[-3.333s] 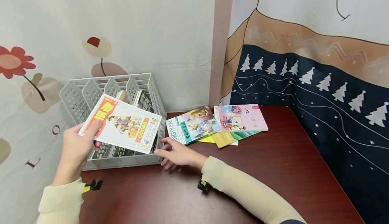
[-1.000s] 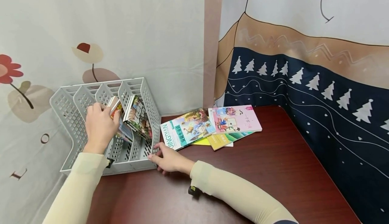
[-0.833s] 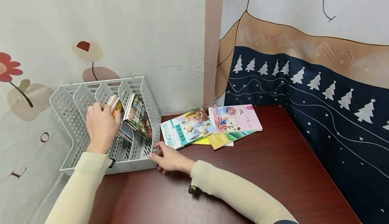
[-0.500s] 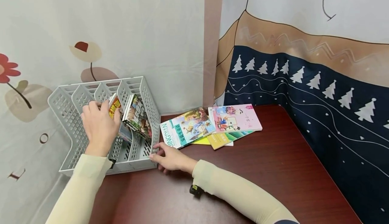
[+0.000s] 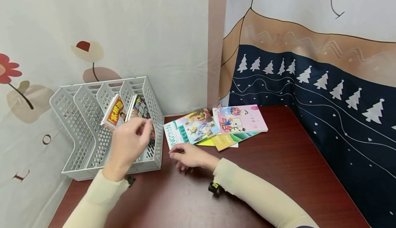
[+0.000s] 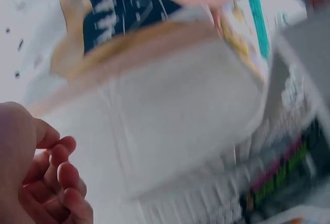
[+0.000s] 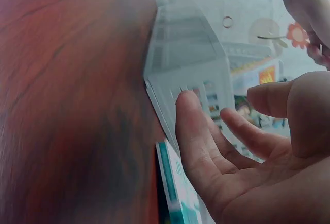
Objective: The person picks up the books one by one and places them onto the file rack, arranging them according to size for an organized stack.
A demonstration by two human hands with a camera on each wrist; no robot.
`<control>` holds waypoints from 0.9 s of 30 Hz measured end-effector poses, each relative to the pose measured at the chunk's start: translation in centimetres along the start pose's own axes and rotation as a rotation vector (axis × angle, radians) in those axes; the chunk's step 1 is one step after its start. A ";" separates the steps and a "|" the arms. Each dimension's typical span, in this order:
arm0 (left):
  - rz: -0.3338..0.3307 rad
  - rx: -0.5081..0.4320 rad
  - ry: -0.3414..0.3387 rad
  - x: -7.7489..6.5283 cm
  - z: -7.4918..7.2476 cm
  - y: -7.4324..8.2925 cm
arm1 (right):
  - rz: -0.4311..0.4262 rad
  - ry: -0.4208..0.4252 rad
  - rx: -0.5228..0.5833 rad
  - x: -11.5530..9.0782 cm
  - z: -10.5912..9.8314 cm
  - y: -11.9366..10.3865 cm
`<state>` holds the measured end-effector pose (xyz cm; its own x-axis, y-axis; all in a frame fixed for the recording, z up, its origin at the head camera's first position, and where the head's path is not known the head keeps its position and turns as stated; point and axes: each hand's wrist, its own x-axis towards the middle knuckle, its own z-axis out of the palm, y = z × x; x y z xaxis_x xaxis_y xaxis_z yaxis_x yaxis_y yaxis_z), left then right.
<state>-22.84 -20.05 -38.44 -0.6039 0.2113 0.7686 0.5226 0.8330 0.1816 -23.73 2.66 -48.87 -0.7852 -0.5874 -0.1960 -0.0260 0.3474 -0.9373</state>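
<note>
A grey plastic file rack (image 5: 143, 166) with slanted dividers stands on the left of the table. One slot holds a red-and-yellow book (image 5: 116, 113) leaning on others; the rightmost slot holds dark-covered books (image 5: 138, 106). My left hand (image 5: 130, 144) hovers before the rack's right part, fingers loosely bent and holding nothing; its fingers (image 6: 69, 183) show bent in the left wrist view too. My right hand (image 5: 195, 156) is just right of the rack, relaxed and without anything in it, by the lower edge of a teal-and-white book (image 5: 193, 128). In the right wrist view its fingers (image 7: 193, 126) spread beside that book.
A pink book (image 5: 239, 120) lies over a yellow-green book (image 5: 227, 142) right of the teal one, with a bright yellow one (image 5: 206, 142) partly covered. Printed curtains (image 5: 179, 49) hang behind. The dark red tabletop (image 5: 263, 166) runs forward and to the right.
My left hand carried the white-and-red book into the rack, let it go and moved right and toward me. My right hand has come off the rack's right front corner, moving right.
</note>
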 end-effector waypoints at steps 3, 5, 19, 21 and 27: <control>0.009 -0.032 -0.086 -0.8 1.3 1.9 | 0.001 0.016 0.005 -1.0 -2.0 0.6; -0.014 -0.051 -0.136 -1.4 2.3 3.0 | 0.002 0.031 0.011 -1.7 -3.4 1.1; -0.208 -0.162 -0.418 -3.0 10.1 5.3 | 0.127 0.253 0.034 -4.8 -12.7 3.6; -0.235 -0.150 -0.434 -3.2 11.1 5.2 | 0.131 0.289 0.019 -4.8 -13.5 3.9; -0.354 -0.113 -0.505 -3.9 13.1 4.8 | 0.165 0.403 -0.086 -4.0 -14.7 4.5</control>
<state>-25.88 -10.14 -48.62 -0.9475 0.1708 0.2704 0.2825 0.8434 0.4571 -29.78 17.36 -48.09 -0.9612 -0.1933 -0.1970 0.0818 0.4819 -0.8724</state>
